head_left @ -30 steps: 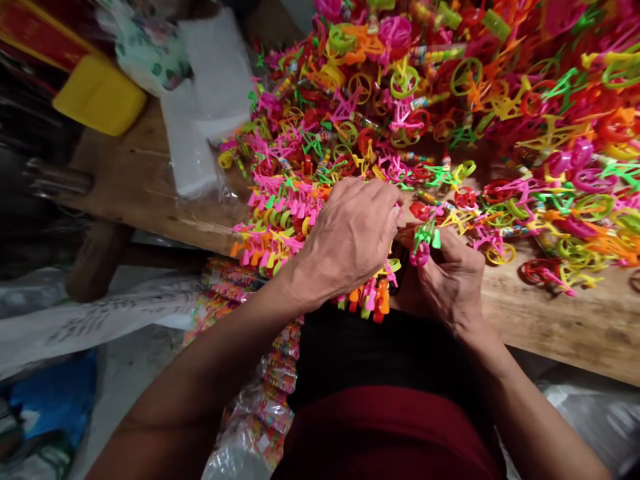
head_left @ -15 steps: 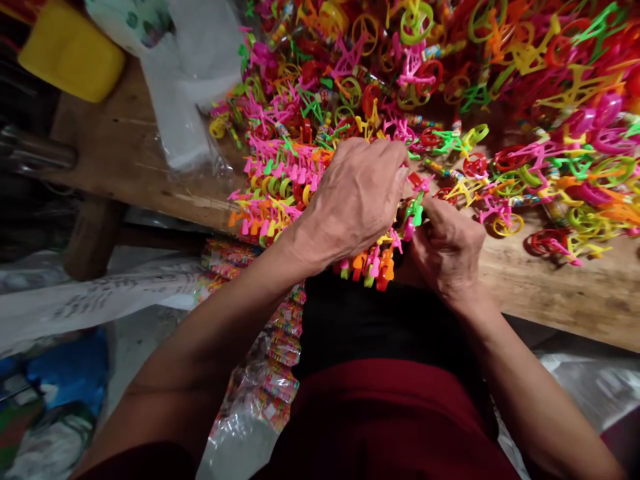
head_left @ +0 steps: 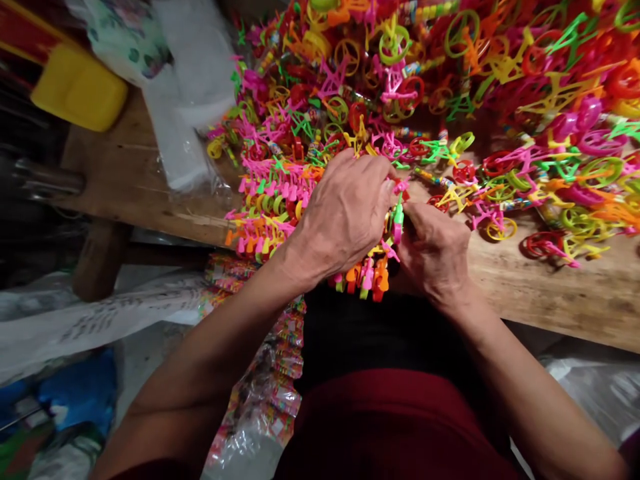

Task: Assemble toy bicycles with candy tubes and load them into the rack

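Rows of small plastic toys [head_left: 275, 190] in pink, orange, green and yellow are lined up at the near edge of the wooden table. My left hand [head_left: 350, 207] lies over the right part of these rows, back up, with curled fingers closed on something I cannot make out. Just right of it, a green and pink toy [head_left: 398, 220] stands upright between the hands. My right hand [head_left: 435, 250] is closed, its fingertips against that toy. More orange and pink toy ends [head_left: 373, 277] stick out below my left hand.
A big heap of colourful toys [head_left: 500, 60] covers the back and right of the wooden table [head_left: 550, 287]. At the left are a yellow container [head_left: 80, 87] and white plastic bags [head_left: 195, 80]. A strip of printed packets [head_left: 287, 360] hangs below the table's edge.
The whole view has shifted slightly, so things appear a little lower and mostly further left on the toy side. The green and pink toy between my hands is now more upright.
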